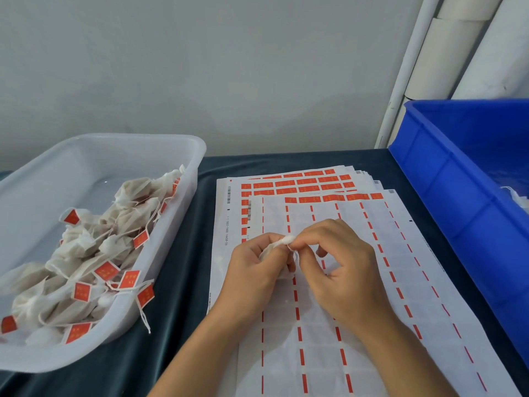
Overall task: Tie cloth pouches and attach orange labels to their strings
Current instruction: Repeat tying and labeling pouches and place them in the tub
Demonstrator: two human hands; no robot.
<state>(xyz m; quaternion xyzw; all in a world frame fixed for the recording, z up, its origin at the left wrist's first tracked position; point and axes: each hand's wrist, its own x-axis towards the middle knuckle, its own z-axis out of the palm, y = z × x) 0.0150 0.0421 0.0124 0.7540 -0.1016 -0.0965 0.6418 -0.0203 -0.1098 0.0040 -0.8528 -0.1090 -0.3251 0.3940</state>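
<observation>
Pouch (270, 250) of white cloth sits gripped in the left hand (254, 266) above the label sheets (329, 282) on the bench (177, 253). Right hand (340, 262) fingers (303, 239) pinch its string (296, 257) beside the gathered neck. Finished pouches (86, 253) with orange labels (106, 271) fill the clear tub (171, 156) at left; a blue bin (446, 167) stands at right.

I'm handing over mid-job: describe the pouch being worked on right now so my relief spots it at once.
Start at the white label sheets spread on the dark cloth table, between the clear plastic tub and the blue plastic crate. Above them, the left hand grips a small white cloth pouch while the right hand pinches its string. Unlike the tub's pouches, no orange label shows on it.
</observation>
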